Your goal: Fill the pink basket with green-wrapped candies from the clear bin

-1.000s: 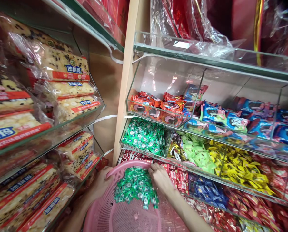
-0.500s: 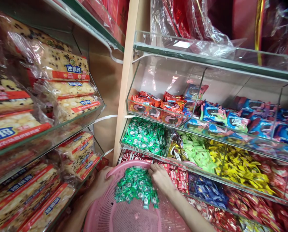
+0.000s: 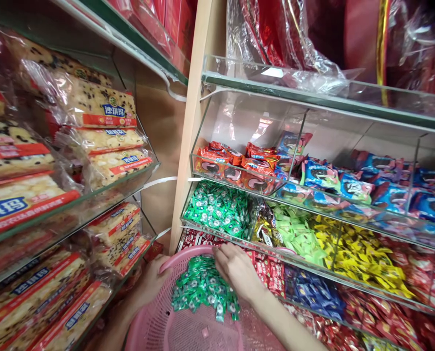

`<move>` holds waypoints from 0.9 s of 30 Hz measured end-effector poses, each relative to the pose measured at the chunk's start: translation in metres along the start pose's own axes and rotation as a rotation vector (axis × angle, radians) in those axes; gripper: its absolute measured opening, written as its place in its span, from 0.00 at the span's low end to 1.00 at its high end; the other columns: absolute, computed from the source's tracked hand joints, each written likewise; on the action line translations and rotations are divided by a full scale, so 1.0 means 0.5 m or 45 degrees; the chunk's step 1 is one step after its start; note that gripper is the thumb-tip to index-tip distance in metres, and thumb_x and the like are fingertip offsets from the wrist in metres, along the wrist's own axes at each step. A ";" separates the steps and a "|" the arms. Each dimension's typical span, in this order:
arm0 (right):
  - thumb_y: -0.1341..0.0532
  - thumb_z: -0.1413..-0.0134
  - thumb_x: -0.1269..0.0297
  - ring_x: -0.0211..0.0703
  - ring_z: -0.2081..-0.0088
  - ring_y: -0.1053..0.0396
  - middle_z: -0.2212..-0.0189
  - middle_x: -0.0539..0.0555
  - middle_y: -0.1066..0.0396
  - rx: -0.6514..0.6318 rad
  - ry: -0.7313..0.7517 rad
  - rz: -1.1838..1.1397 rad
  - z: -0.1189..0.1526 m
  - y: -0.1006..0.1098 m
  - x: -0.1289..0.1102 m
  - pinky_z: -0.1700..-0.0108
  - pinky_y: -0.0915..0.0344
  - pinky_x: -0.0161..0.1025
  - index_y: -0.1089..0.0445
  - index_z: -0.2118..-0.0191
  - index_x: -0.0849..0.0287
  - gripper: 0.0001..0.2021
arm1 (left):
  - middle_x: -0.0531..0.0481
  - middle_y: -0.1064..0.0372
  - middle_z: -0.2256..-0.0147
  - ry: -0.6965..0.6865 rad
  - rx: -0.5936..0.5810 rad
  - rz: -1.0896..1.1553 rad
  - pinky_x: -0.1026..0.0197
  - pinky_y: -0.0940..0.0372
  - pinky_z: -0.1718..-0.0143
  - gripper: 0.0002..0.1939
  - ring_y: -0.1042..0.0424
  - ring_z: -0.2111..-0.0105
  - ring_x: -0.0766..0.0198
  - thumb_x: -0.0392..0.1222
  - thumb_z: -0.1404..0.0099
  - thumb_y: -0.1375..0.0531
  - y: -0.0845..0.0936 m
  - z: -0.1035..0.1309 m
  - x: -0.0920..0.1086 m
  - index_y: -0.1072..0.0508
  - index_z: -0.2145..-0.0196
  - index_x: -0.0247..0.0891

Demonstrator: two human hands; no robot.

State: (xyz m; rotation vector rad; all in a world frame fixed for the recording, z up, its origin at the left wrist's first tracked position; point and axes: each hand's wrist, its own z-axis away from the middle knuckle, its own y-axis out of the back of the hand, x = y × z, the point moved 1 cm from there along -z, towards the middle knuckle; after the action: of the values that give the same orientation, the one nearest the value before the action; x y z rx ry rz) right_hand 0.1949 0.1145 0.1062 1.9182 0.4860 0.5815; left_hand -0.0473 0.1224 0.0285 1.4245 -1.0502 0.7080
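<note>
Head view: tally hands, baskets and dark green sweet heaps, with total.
Hands: 2, left hand and right hand
Baskets: 1, pink basket
Dark green sweet heaps: 2, basket heap and shelf heap
Total: 5

Pink basket (image 3: 188, 326) sits tight under the clear bin front (image 3: 217, 234) of green candies (image 3: 217, 209); only a narrow slot between rim and bin edge. Right hand (image 3: 235, 270) fills that slot at the far rim. Left hand (image 3: 149, 282) is wedged between basket and the cake shelf (image 3: 125, 258). Wooden post (image 3: 188, 146) blocks the left. Open room above the candy heap (image 3: 202, 290)
</note>
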 end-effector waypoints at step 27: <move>0.48 0.44 0.73 0.45 0.61 0.29 0.66 0.63 0.29 -0.371 -0.666 0.185 -0.145 0.080 0.086 0.62 0.37 0.35 0.28 0.61 0.64 0.11 | 0.47 0.26 0.67 0.046 0.035 0.104 0.58 0.35 0.59 0.14 0.29 0.63 0.55 0.42 0.45 0.43 -0.002 0.000 0.000 0.23 0.64 0.34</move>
State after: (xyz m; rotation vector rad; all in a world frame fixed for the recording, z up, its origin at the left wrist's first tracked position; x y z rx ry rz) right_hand 0.1891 0.1759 0.1761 1.7420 -0.0716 0.2072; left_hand -0.0461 0.1221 0.0281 1.3935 -1.0793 0.8067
